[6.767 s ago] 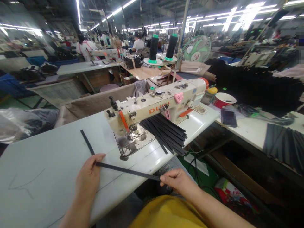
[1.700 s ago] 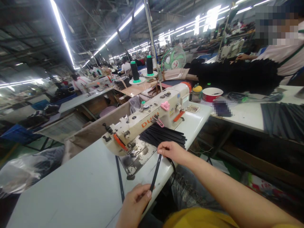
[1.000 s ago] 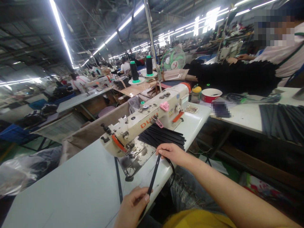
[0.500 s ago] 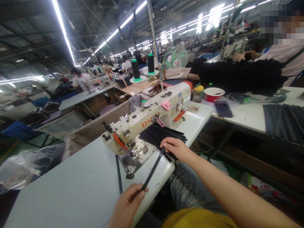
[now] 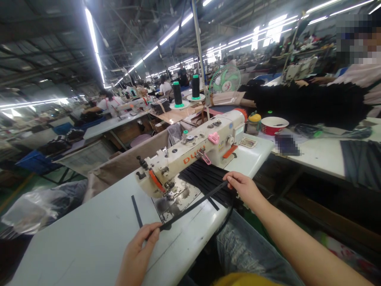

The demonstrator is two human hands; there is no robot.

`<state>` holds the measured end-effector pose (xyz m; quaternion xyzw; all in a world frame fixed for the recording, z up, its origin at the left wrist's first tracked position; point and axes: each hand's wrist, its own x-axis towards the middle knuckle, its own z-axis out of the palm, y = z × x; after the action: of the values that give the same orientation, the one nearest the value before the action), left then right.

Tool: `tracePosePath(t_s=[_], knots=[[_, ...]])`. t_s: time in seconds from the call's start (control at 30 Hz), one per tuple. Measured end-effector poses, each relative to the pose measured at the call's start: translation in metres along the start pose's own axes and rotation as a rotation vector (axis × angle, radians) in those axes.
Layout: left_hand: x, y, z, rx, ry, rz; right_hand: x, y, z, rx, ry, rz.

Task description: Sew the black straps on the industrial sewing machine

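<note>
A sewing machine is set on the table. A pile of strips is laid under its arm, to the right of the needle. A single strip is laid on the table left of the machine. Two thread cones are positioned behind it, with a fan to their right.

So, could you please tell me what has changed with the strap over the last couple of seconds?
Both hands kept their pinch on the black strap. The right hand carried its end out to the right, over the pile of straps, so the strap tilted flatter. The left hand, sewing machine and loose strip stayed put.
</note>
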<state>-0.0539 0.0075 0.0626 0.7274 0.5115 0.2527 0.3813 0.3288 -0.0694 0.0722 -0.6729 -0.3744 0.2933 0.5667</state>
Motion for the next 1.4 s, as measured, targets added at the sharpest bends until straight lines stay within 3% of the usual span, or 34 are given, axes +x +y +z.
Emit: tracePosePath(t_s=[0.17,0.33,0.77,0.87,1.0,1.1,1.27,1.4], knots=[[-0.007,0.007,0.002,-0.143,0.035,-0.087,0.0,0.002,0.001,-0.003,0.001,0.009],[-0.007,-0.002,0.0,-0.159,0.004,-0.149,0.0,0.002,0.002,-0.007,-0.012,0.012],[-0.01,-0.017,0.008,-0.146,0.111,-0.056,-0.004,0.004,0.001,-0.024,-0.036,0.013],[-0.012,-0.022,0.002,-0.05,0.118,-0.041,-0.012,-0.006,-0.005,-0.046,-0.185,0.023],[-0.013,-0.028,-0.009,0.1,0.153,0.072,-0.028,-0.02,-0.012,-0.112,-0.637,0.059],[-0.013,-0.027,-0.013,0.228,0.125,0.186,-0.04,-0.025,-0.009,-0.238,-0.842,0.025],[-0.019,-0.011,0.002,0.357,-0.035,0.29,-0.052,-0.027,0.01,-0.405,-0.895,-0.032],[-0.028,0.003,0.021,0.302,-0.15,0.309,-0.055,-0.029,0.031,-0.424,-0.881,-0.099]])
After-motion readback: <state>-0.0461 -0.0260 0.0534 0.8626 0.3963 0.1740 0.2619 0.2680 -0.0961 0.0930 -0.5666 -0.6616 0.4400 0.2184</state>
